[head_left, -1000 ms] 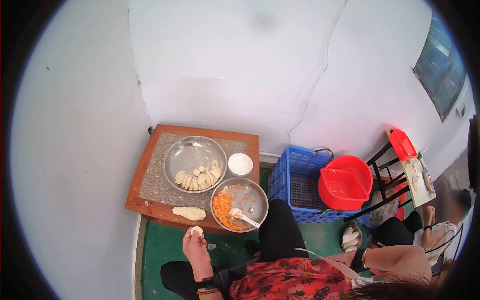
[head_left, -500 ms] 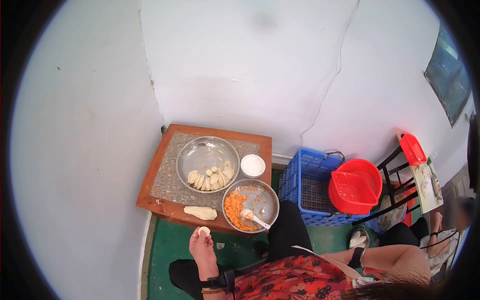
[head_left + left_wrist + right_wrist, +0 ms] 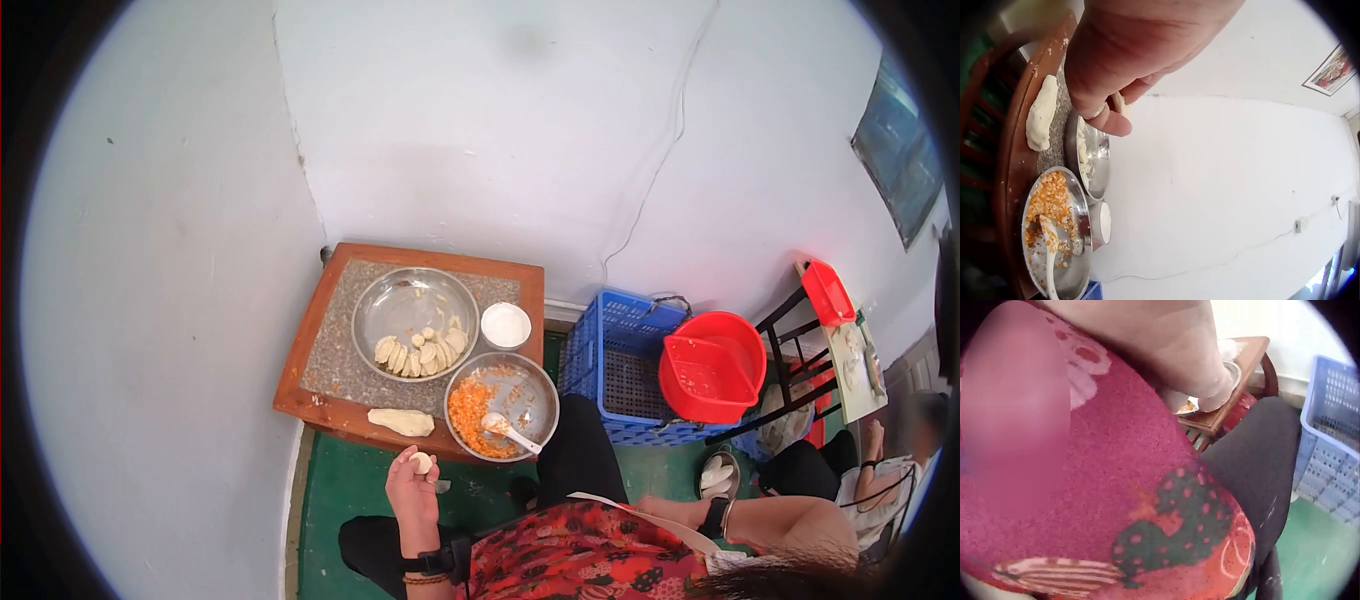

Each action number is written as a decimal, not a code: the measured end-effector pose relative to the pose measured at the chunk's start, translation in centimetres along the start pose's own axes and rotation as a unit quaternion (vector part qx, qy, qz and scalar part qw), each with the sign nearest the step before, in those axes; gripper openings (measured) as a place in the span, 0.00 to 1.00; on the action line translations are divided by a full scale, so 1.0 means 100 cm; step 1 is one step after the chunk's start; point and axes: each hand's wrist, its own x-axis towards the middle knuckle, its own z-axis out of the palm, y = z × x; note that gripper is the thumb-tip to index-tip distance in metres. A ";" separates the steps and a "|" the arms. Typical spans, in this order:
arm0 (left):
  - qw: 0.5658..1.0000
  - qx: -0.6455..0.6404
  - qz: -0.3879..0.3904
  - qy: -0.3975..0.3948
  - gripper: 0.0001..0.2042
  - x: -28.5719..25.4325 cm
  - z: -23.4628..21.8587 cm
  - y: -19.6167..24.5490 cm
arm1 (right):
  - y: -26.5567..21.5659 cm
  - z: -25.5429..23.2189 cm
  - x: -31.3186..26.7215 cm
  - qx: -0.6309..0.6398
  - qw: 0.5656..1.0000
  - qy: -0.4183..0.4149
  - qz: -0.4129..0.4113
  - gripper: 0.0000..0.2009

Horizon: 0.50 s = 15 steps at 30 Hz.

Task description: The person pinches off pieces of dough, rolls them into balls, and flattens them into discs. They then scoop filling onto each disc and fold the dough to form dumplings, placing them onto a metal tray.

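Observation:
My left hand (image 3: 412, 500) pinches a small round piece of dough (image 3: 422, 463) between thumb and fingers, just off the table's front edge. In the left wrist view the dough's edge shows between the fingertips. My right hand (image 3: 672, 510) lies relaxed in front of the red patterned top, with nothing visible in it. Nearest the left hand is a long lump of dough (image 3: 401, 422) on the table (image 3: 325, 360). Beside it a steel bowl (image 3: 545, 400) contains orange crumbly filling (image 3: 470, 412) and a white spoon (image 3: 512, 433). Behind, a steel basin (image 3: 375, 300) contains several folded dumplings (image 3: 428, 358).
A small bowl of white powder (image 3: 506, 325) stands at the table's right. Farther right is a blue crate (image 3: 625, 400) with a red basin (image 3: 715, 365) on it. A stool (image 3: 850, 375) and a seated person (image 3: 895, 480) are at the far right.
My left hand has shifted slightly right relative to the table and turned, the dough still pinched. My right hand shows more fully in front of the top. The table things have not moved.

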 end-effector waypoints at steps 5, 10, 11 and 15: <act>1.000 0.016 -0.012 -0.016 0.11 -0.003 0.009 -0.007 | -0.022 0.015 -0.001 -0.085 0.989 0.017 -0.116 0.16; 0.999 0.026 -0.022 -0.021 0.12 -0.010 0.012 -0.011 | 0.054 0.012 0.039 0.093 0.991 -0.005 0.094 0.22; 0.999 0.028 -0.023 -0.022 0.12 -0.011 0.012 -0.011 | 0.059 0.011 0.039 0.094 0.993 -0.009 0.076 0.22; 0.999 0.027 -0.020 -0.018 0.11 -0.015 0.014 -0.008 | -0.004 0.022 0.027 0.020 0.999 0.007 0.043 0.24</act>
